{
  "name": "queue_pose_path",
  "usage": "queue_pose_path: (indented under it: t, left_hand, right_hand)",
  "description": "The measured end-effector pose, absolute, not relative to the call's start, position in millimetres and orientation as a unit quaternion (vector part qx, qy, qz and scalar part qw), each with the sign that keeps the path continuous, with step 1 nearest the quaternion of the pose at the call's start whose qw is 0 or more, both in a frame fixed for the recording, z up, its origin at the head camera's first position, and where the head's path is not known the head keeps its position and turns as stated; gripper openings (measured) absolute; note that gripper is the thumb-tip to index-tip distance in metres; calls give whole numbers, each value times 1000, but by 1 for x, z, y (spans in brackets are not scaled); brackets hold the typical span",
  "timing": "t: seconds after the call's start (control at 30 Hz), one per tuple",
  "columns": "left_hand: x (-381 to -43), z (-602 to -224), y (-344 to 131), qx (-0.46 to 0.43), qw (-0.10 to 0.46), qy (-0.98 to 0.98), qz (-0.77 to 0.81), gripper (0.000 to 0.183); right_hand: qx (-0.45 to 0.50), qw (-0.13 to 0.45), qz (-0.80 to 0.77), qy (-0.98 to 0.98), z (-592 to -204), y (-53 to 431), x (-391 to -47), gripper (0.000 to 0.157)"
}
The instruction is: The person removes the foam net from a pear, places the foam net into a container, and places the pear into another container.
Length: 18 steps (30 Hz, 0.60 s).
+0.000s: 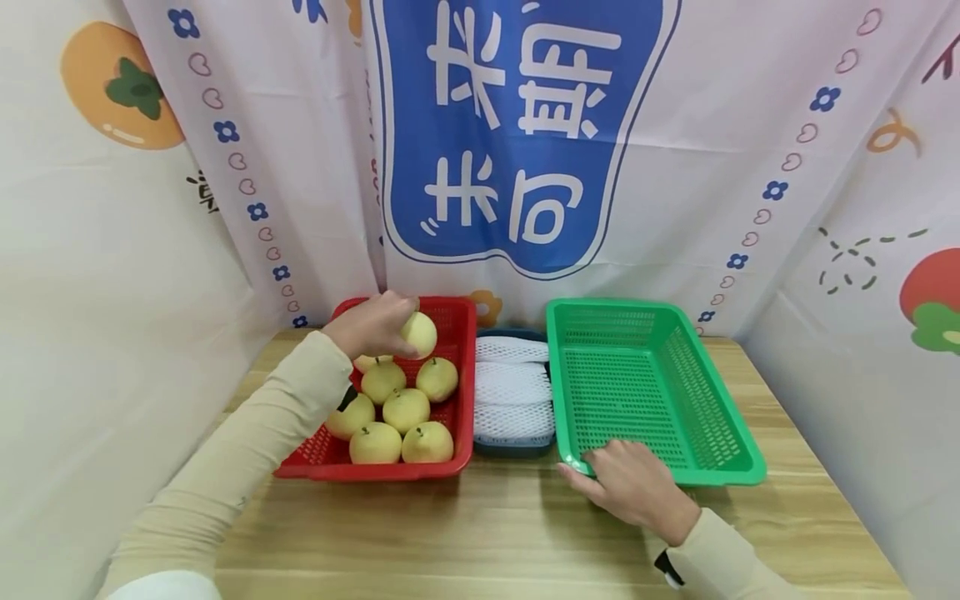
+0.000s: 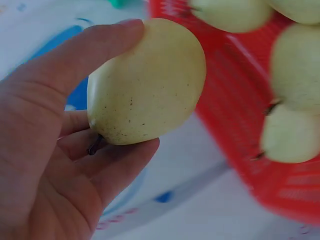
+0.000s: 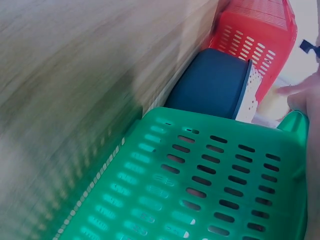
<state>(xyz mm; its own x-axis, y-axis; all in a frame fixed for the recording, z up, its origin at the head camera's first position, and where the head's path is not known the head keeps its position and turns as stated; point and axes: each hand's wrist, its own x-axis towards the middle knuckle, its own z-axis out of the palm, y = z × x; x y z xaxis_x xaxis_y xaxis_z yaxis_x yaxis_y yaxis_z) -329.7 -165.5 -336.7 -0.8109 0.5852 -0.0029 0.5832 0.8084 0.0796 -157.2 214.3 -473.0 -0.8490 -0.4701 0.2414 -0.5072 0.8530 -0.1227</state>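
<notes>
A pale yellow pear [image 2: 150, 85] with a dark stem is held between the thumb and fingers of my left hand [image 1: 377, 325], raised over the back of the red basket [image 1: 467, 392]. Several more pears [image 1: 406, 410] lie in that basket below the hand. My right hand [image 1: 633, 483] grips the near left corner of the green basket [image 1: 720, 400], thumb along the outside of the rim. No fruit shows inside the green basket. In the right wrist view its slotted front wall [image 3: 210, 180] fills the lower part.
Between the two baskets stands a dark blue container [image 1: 513, 450] with white foam net sleeves [image 1: 513, 383] stacked in it. All rest on a wooden table [image 1: 480, 533]. A printed white cloth [image 1: 315, 167] hangs behind and along both sides.
</notes>
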Motion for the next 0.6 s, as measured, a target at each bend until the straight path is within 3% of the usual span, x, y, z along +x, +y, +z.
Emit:
queue_pose_path:
  t: [0.2,0.43,0.6]
  left_hand:
    - [-365,-372,-173,284,48,957,35,41]
    - [-385,-399,-173,255,92,962,41,61]
    - [-393,-409,-168,262,116,958,18,59]
  right_hand:
    - [253,91,88,-959,-473,215,-158,60]
    - [251,93,81,-960,-473,215,-158,60]
    - [250,96,76,-961,-473,215,-159,59]
